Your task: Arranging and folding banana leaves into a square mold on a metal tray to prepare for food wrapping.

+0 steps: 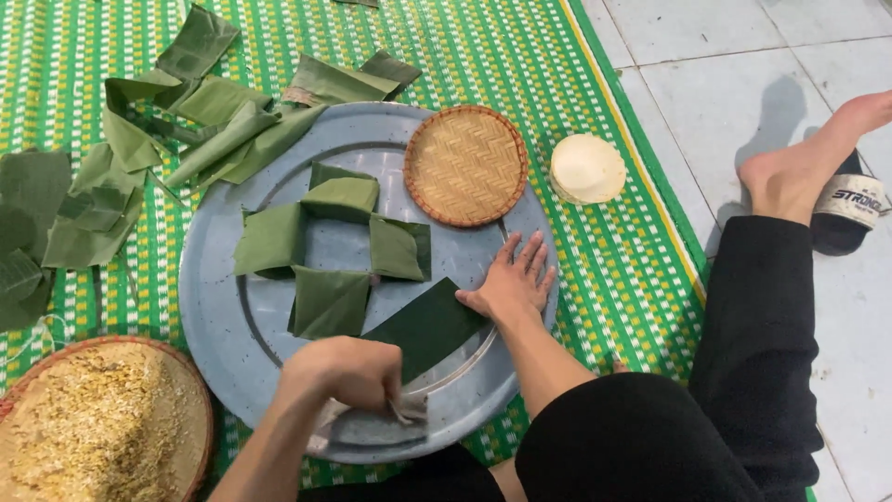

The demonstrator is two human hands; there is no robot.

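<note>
My left hand (346,372) is closed in a fist around a small crumpled cloth (406,407), pressing it on the near end of a dark green leaf strip (430,325) that lies slantwise on the near right part of the big round metal tray (216,321). My right hand (514,281) lies flat with fingers spread wide, holding nothing; the thumb side pins the strip's far end while the fingers rest on the tray's right rim. As I judge it, this strip is only partly wiped. Four folded leaf pieces (330,246) already sit in a rough square at the middle of the tray, just to the left of the strip, so that part of the work looks done. A loose heap of leaf pieces (139,149) waits at the far left, spilling from the green woven mat (595,260) onto the tray's far edge, so plenty seems left. A small empty woven bamboo dish (465,165) rests on the far right of the tray, and a pale round mound (586,168) lies on the mat just right of it; I cannot tell what it is made of. At the near left a flat basket of grain (93,428) sits untouched beside the tray.
</note>
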